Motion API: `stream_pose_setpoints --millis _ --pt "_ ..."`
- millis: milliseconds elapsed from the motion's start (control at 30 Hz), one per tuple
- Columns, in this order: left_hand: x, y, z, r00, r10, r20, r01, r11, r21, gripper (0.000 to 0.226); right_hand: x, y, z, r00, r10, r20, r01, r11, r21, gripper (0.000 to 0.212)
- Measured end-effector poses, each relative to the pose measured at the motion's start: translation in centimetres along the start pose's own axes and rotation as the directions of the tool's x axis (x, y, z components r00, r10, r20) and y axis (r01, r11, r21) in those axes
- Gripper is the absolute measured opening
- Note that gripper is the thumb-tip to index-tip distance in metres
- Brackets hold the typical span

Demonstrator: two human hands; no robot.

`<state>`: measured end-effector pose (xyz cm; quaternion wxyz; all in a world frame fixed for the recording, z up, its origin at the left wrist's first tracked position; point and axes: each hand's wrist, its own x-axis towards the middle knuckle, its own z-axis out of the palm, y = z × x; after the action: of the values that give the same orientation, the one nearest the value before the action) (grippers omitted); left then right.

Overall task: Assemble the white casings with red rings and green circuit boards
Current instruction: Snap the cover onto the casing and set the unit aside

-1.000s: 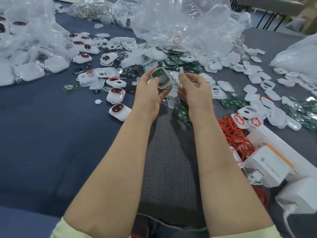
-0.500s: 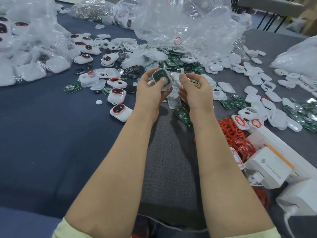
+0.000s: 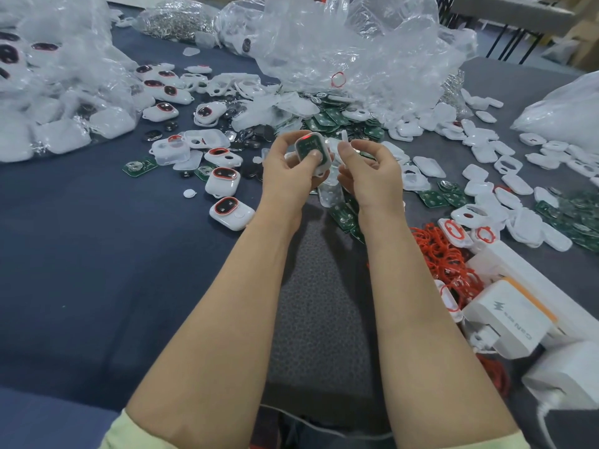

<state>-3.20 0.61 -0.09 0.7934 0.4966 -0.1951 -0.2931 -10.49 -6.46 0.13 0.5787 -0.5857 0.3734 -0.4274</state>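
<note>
Blue-clothed table (image 3: 97, 254), toward its far edge: my left hand (image 3: 285, 171) grips a small white plastic casing (image 3: 325, 162), green circuit board (image 3: 304, 145) seated; right hand (image 3: 376, 173) pinches a translucent sliver (image 3: 344, 137). Casing likely light, rigid, slick; hold its rims.

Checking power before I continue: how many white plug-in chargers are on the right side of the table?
2. The charger with a lightning logo sits beside the red rings; the plain charger lies nearer, at the lower right edge, partly cut off. Others may be hidden.

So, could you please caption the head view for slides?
Left hand holds white casing with green board; right hand pinches small white part.
</note>
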Motion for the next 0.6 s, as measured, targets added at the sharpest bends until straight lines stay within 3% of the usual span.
stream_pose_setpoints --millis 233,400,500,600 --pt "0.0 0.3 0.1 0.996 -0.063 -0.069 0.056 0.994 -0.098 0.027 -0.6 -0.3 0.4 0.998 -0.064 -0.011 0.063 0.995 -0.078 0.019" --pt "0.3 0.4 0.6 0.987 -0.132 -0.094 0.110 0.971 -0.212 0.006 -1.9 -0.6 1.3 0.960 -0.281 -0.008 0.271 0.931 -0.245 0.020" --pt "0.4 0.5 0.6 0.976 -0.193 -0.099 0.162 0.951 -0.262 0.023 -2.4 -0.6 2.0 0.925 -0.378 0.025 0.364 0.870 -0.332 0.028" --pt "0.3 0.7 0.7 0.976 -0.195 -0.095 0.161 0.944 -0.286 0.019 -2.4 -0.6 2.2 0.910 -0.415 0.008 0.390 0.848 -0.358 0.030"
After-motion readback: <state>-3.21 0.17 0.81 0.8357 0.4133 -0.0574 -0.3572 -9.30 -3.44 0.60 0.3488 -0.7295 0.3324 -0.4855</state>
